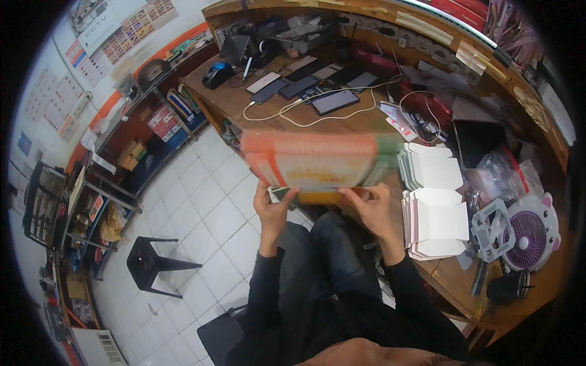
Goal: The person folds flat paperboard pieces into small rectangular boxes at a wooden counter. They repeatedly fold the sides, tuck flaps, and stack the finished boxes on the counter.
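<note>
While both forearms rise from the lower edge, the left hand [273, 207] and right hand [371, 206] each grip the lower edge of a flat orange-and-cream carton [317, 161], fingers closed on it, held above the lap and blurred. Just right of it, stacks of folded white boxes [436, 213] lie on the wooden desk [232, 100]. A purple fan [530, 235] stands further right. Beyond the carton, several phones [334, 100] and a white cable [317, 119] rest on the desk. A black stool [152, 262] stands on the tiled floor at left
</note>
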Motion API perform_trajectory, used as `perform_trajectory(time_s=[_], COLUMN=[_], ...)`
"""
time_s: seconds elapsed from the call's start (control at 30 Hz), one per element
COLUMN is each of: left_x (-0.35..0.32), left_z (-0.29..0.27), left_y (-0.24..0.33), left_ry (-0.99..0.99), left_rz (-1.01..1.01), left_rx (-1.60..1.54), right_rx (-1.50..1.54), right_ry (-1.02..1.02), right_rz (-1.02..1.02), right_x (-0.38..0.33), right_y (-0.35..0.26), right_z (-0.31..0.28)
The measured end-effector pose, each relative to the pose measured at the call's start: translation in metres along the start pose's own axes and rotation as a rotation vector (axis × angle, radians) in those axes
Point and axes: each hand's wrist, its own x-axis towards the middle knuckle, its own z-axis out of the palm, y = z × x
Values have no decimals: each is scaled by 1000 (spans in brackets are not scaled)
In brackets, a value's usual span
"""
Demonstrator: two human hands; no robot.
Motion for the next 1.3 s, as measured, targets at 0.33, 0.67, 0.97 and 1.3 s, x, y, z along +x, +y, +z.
perform_trajectory(time_s=[0.33, 0.67, 0.97, 1.3], left_x=[9, 64, 37, -40], left_z=[-11, 104, 162, 97], left_y=[-107, -95, -142, -65], left_ry=[-726, -672, -552, -64], left_rz=[117, -254, -4, -424], left_rx=[427, 1086, 645, -236], right_rx=[-185, 204, 391, -92], right_ry=[-227, 34, -39, -218], right_rz=[-211, 506, 501, 34], right_x=[2, 46, 35, 3], right_y=[114, 114, 152, 77], right_z=[1, 16, 12, 58])
